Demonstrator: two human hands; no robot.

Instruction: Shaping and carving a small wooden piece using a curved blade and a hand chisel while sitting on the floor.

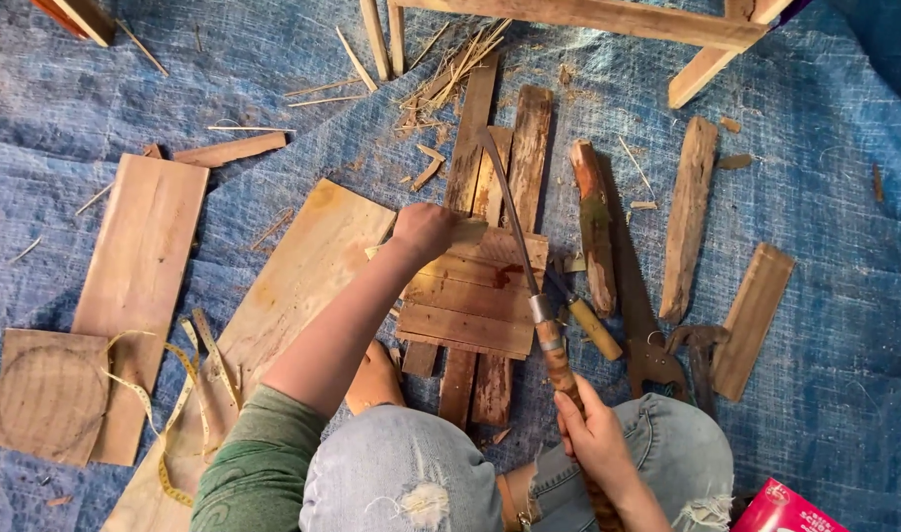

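I see my right hand (596, 433) clamped round the wooden handle of a long curved knife (517, 222), its blade lying across a small slatted panel (470, 296) on the blue tarp (834, 197). My left hand (426, 229) is closed on the panel's top edge — the fingers curl out of sight, so the exact grip is hard to make out. The hands sit well apart. A saw (633, 315) and a hammer (697, 345) lie beside the panel, partly hidden by my knee. A yellow tape measure (174, 404) trails over a plank (302, 276) — its end cut off at the frame.
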